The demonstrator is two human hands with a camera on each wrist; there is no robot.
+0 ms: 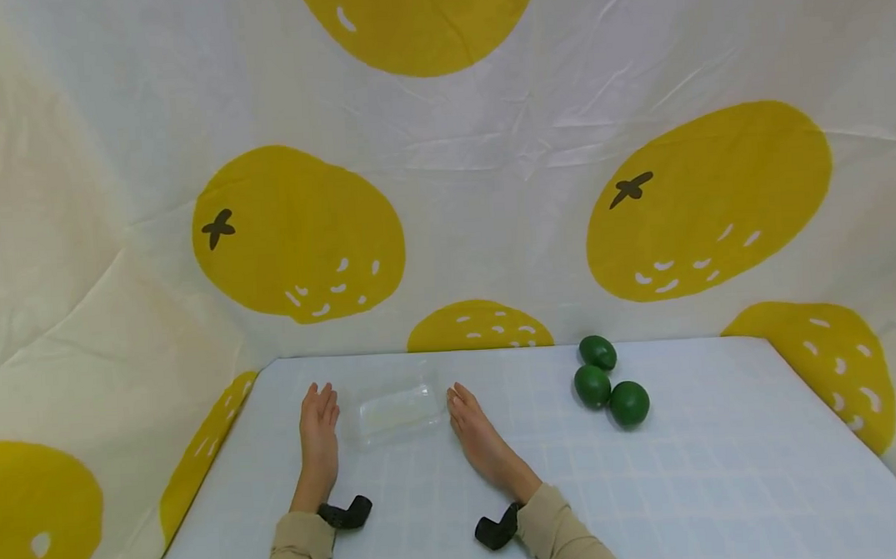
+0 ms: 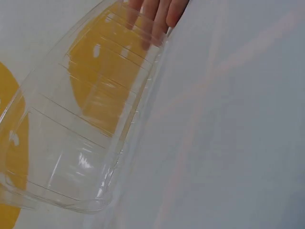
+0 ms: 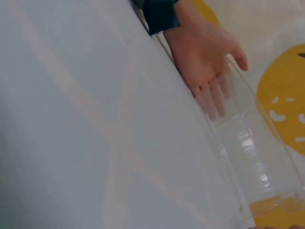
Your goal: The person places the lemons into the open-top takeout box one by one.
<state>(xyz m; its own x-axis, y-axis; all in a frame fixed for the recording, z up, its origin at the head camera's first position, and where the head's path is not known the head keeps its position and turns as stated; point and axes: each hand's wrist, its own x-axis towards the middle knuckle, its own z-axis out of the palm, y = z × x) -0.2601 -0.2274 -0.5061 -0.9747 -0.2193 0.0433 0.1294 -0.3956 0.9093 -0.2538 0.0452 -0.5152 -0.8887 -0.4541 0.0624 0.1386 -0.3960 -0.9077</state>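
Note:
A clear plastic tray-like container (image 1: 397, 408) lies on the table between two hands. At its left side the left hand (image 1: 320, 433) stands on edge, fingers straight, palm facing the container. The right hand (image 1: 481, 436) mirrors it, its straight fingertips against or very near the right side; contact cannot be told. In the left wrist view, the ribbed clear container (image 2: 81, 133) has fingers of the right hand (image 2: 155, 19) at its far end. In the right wrist view, the palm of the left hand (image 3: 205, 62) shows beyond the container (image 3: 252, 157).
Three green, lime-like fruits (image 1: 592, 387) sit together at the back right of the table. A pale checked cloth (image 1: 711, 468) covers the tabletop. Behind stands a white curtain (image 1: 490, 219) printed with yellow fruit. Each wrist wears a black camera (image 1: 347, 514).

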